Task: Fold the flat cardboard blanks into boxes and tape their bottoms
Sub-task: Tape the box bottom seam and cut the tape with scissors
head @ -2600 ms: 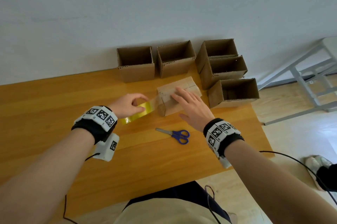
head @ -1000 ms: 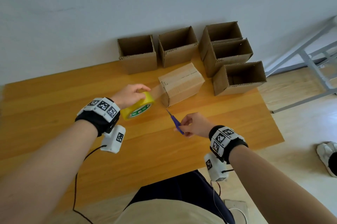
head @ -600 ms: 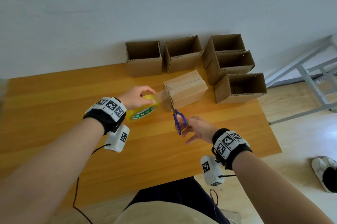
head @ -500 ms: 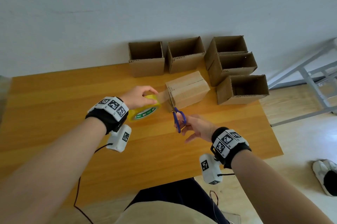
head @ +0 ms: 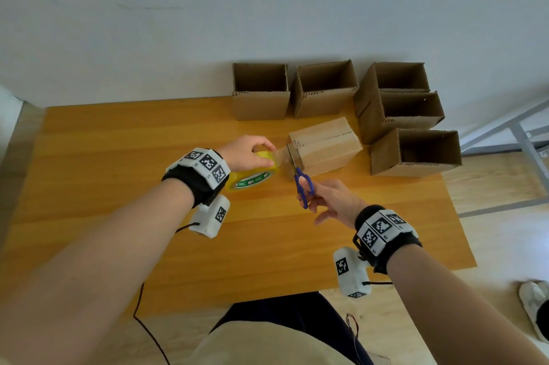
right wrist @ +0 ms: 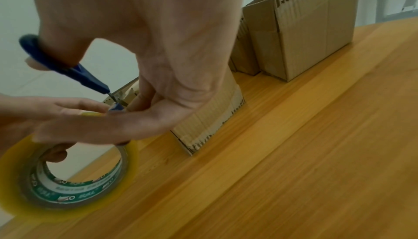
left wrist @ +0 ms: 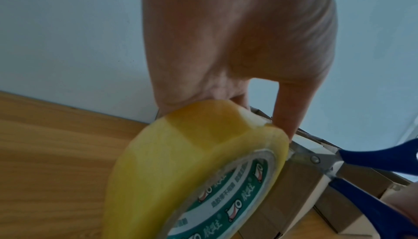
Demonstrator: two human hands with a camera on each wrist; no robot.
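Bare forearms; black wristbands (head: pixel 205 186) topped with white tag-printed blocks; white cabled pods beneath; seemingly beige top, dark trousers.

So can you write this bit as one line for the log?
left hand: holds tape roll | right hand: scissors at tape beside upturned box | five boxes finished
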